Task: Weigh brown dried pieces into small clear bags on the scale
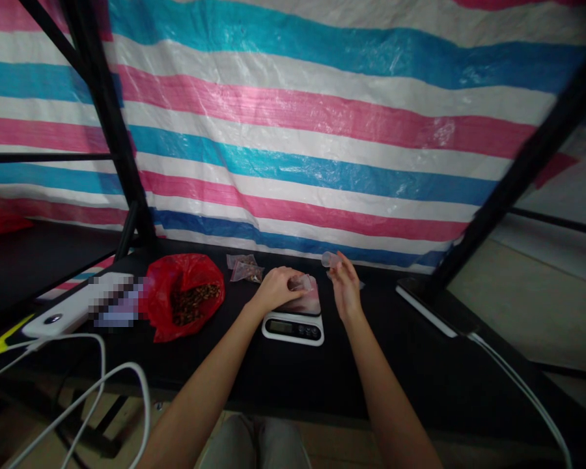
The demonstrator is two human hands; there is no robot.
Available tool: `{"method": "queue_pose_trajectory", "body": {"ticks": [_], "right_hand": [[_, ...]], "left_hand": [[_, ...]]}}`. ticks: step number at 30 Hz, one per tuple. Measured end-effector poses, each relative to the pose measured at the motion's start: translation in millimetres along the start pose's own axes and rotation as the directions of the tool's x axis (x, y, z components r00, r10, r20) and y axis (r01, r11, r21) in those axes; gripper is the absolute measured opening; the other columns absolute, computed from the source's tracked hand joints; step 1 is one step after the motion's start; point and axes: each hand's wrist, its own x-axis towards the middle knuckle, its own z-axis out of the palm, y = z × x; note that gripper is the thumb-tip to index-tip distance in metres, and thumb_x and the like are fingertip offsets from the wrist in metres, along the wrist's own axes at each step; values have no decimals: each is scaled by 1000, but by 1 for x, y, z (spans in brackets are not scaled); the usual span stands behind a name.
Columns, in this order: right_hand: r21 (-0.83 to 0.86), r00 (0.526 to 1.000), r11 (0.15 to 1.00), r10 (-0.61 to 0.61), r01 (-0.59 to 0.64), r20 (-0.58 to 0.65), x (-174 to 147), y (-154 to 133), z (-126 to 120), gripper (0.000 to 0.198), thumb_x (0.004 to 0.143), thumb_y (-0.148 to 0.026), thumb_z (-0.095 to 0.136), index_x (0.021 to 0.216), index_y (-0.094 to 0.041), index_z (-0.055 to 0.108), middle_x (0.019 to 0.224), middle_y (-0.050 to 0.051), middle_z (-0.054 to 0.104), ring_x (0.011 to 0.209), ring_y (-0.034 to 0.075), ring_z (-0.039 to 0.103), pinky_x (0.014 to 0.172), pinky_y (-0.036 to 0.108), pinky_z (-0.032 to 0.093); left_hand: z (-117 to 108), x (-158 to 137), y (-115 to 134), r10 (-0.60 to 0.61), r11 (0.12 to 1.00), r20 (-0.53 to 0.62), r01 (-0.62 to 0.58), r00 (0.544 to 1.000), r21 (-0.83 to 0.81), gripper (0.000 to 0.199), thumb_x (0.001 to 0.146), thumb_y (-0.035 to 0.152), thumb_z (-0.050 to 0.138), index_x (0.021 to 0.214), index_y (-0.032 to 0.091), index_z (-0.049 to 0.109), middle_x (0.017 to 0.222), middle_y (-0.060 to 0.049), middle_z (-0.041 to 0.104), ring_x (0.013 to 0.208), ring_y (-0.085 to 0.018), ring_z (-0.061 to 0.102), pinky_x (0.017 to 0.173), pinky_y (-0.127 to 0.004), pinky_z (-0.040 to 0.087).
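Observation:
A small kitchen scale [293, 329] with a white front and a shiny weighing plate [311, 301] stands in front of me. My left hand [277, 288] reaches over the plate, its fingers curled round a small clear plastic piece [301, 283], perhaps a cup. To the right of the scale, my right hand [346, 286] is raised and pinches a small translucent cup [329, 259] between thumb and fingers. Behind that hand, a bit of clear plastic [362, 284] shows on the table. Left of the scale, a red plastic bag [162, 306] lies open, with brown dried pieces [195, 303] inside.
Small clear packets [247, 270] of brown pieces lie behind the scale. A white power strip or power bank [73, 306] with white cables [141, 384] is at left. A phone-like device [427, 306] sits at right on the black table [395, 371]. Striped sheeting [293, 150] hangs behind.

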Motion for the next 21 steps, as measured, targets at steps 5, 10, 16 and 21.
{"method": "queue_pose_trajectory", "body": {"ticks": [5, 10, 16, 21], "right_hand": [[45, 996, 998, 38, -35, -76, 7, 14, -12, 29, 65, -35, 67, 92, -26, 59, 100, -1, 64, 89, 13, 59, 76, 29, 45], [122, 990, 989, 99, -86, -101, 9, 22, -18, 27, 61, -35, 71, 80, -25, 54, 82, -5, 67, 76, 11, 62, 72, 26, 46], [194, 980, 969, 173, -152, -97, 12, 24, -25, 31, 60, -37, 71, 78, -27, 48, 76, -8, 67, 75, 10, 64, 68, 23, 47], [207, 978, 961, 201, -186, -54, 13, 21, -25, 41, 62, -42, 68, 96, -32, 46, 80, -6, 66, 76, 11, 63, 68, 24, 47]], "left_hand": [[2, 0, 0, 3, 1000, 24, -3, 1000, 2, 43, 64, 41, 66, 100, 19, 62, 94, -4, 65, 85, -19, 57, 79, -29, 42], [-2, 2, -10, -63, 998, -129, 59, 990, -35, 27, 75, 35, 56, 95, 18, 62, 87, -3, 63, 79, -15, 56, 75, -27, 43], [-7, 3, -23, -77, 987, -447, 131, 891, 90, 14, 77, 14, 50, 81, 19, 63, 90, -4, 57, 89, -17, 51, 82, -30, 41], [-8, 2, -24, 10, 982, -504, 85, 864, 166, 12, 73, 13, 55, 75, 20, 64, 103, -4, 52, 96, -18, 46, 87, -32, 38]]}}
